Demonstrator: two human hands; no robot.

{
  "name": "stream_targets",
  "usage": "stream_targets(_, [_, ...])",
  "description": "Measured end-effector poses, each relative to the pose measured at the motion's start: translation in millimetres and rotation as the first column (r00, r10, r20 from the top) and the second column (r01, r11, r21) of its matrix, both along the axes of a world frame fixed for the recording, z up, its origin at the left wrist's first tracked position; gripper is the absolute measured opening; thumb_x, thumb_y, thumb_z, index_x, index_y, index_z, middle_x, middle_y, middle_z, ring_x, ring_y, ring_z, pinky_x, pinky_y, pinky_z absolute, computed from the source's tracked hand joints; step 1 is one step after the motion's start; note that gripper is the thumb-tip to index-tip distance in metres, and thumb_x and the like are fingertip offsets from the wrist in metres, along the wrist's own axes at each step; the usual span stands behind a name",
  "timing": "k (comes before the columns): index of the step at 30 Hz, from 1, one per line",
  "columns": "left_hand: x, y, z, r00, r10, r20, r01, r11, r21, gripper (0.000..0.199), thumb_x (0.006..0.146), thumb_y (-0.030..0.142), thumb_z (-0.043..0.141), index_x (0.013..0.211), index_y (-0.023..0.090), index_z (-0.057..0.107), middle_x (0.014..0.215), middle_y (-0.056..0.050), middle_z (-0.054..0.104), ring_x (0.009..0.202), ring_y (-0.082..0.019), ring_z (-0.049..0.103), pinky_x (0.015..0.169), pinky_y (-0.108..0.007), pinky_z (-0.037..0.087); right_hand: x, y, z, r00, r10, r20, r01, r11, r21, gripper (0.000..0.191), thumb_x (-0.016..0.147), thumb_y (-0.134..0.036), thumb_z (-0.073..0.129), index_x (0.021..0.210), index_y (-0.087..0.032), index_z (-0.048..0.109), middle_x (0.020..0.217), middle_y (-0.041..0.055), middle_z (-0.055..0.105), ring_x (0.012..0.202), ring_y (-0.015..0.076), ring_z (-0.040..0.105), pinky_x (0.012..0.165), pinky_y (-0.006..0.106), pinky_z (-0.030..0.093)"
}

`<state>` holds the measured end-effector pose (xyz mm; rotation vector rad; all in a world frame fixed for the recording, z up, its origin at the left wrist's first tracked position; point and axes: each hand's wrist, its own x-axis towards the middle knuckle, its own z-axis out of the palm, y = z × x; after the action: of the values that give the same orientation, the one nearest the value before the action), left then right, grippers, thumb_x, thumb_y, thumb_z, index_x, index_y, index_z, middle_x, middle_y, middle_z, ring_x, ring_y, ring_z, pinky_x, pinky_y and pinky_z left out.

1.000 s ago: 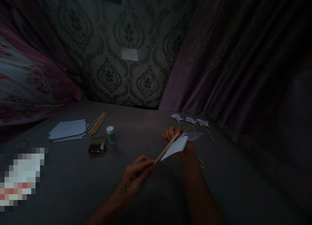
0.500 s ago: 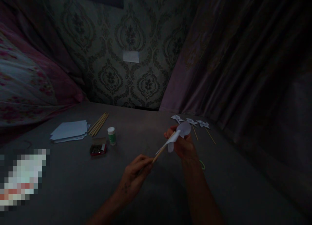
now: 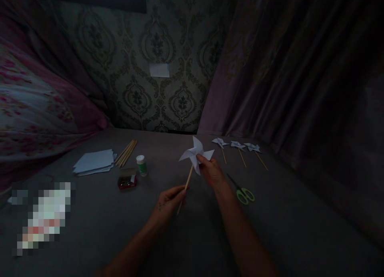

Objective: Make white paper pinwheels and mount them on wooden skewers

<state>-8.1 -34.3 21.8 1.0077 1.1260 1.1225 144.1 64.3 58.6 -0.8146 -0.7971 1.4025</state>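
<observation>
Grey cloth point(image 3: 186, 237) is spread before one patterned wall point(image 3: 159, 97). One wooden stick point(image 3: 188, 180) is gripped in the closed left hand point(image 3: 170, 203); at its top, one white paper pinwheel point(image 3: 194, 152) is held up over the cloth, pinched by the curled right hand point(image 3: 211, 171). One pair of green-handled scissors point(image 3: 245, 196) is laid beside the right forearm. Farther out, three finished pinwheels point(image 3: 238, 145) are lined up on the right. On the left are set one white-capped bottle point(image 3: 141, 166), one small open box point(image 3: 127, 181), one bundle of sticks point(image 3: 126, 153), too overlapped to be counted, and one stack of white paper point(image 3: 94, 162). One pale slip point(image 3: 159, 70) is seen on the wall.
</observation>
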Motion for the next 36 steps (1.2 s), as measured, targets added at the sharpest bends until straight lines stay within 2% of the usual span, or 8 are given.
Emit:
stream_targets(5, [2,5,-8.2,0.996,0.020,0.091,-0.003,0.983,-0.185,0.049,0.056,0.043,0.081,0.094,0.013,0.074,0.056,0.001,0.057,0.051,-0.010,0.048,0.050,-0.021,0.032,-4,11,-29.4,0.999,0.037,0.012,-0.035,0.990,-0.137,0.029,0.053,-0.033,0.080,0.074,-0.016,0.066,0.065,0.0009,0.070,0.061,0.0175,0.065,0.058,0.028,0.048])
stream_targets(10, [2,7,-9.4,0.993,0.014,0.121,0.017,0.966,-0.258,0.041,0.054,0.035,0.082,0.087,0.012,0.074,0.052,0.001,0.057,0.049,-0.008,0.048,0.050,-0.020,0.032,-5,15,-47.0,0.999,0.049,0.024,-0.044,0.982,-0.184,0.025,0.055,-0.031,0.078,0.072,-0.017,0.065,0.060,0.0007,0.069,0.058,0.0179,0.064,0.053,0.027,0.048])
stream_targets(18, [0,9,-15.0,0.993,0.018,0.117,0.016,0.959,-0.283,0.035,0.059,0.031,0.080,0.088,0.013,0.074,0.053,0.001,0.056,0.049,-0.008,0.049,0.049,-0.020,0.033,-5,18,-57.1,0.998,0.053,0.027,-0.047,0.978,-0.203,0.019,0.057,-0.030,0.076,0.064,-0.017,0.064,0.060,0.0025,0.069,0.061,0.0191,0.065,0.057,0.028,0.049])
stream_targets(25, [2,9,-13.5,0.993,0.026,0.114,0.009,0.955,-0.296,0.026,0.062,0.025,0.078,0.084,0.012,0.075,0.054,0.000,0.057,0.049,-0.008,0.050,0.049,-0.020,0.035,-8,18,-63.0,1.000,0.004,0.028,0.002,0.979,-0.202,0.022,0.054,-0.029,0.077,0.069,-0.015,0.067,0.063,0.0026,0.070,0.066,0.0197,0.066,0.066,0.030,0.051])
stream_targets(32, [4,7,-8.1,0.992,0.025,0.123,0.015,0.950,-0.313,0.023,0.062,0.023,0.079,0.081,0.012,0.074,0.055,0.000,0.058,0.048,-0.008,0.051,0.048,-0.020,0.036,-9,20,-73.7,0.996,-0.042,0.073,0.058,0.971,-0.234,0.024,0.053,-0.034,0.077,0.062,-0.016,0.065,0.055,0.0008,0.067,0.059,0.0180,0.063,0.061,0.029,0.050])
stream_targets(36, [4,7,-7.3,0.992,0.041,0.123,0.001,0.948,-0.318,0.021,0.063,0.022,0.079,0.081,0.011,0.074,0.056,0.000,0.059,0.048,-0.007,0.051,0.048,-0.019,0.036,-10,19,-72.5,0.996,-0.049,0.077,0.066,0.971,-0.231,0.028,0.051,-0.036,0.079,0.064,-0.015,0.066,0.056,0.0011,0.067,0.059,0.0179,0.062,0.059,0.028,0.049])
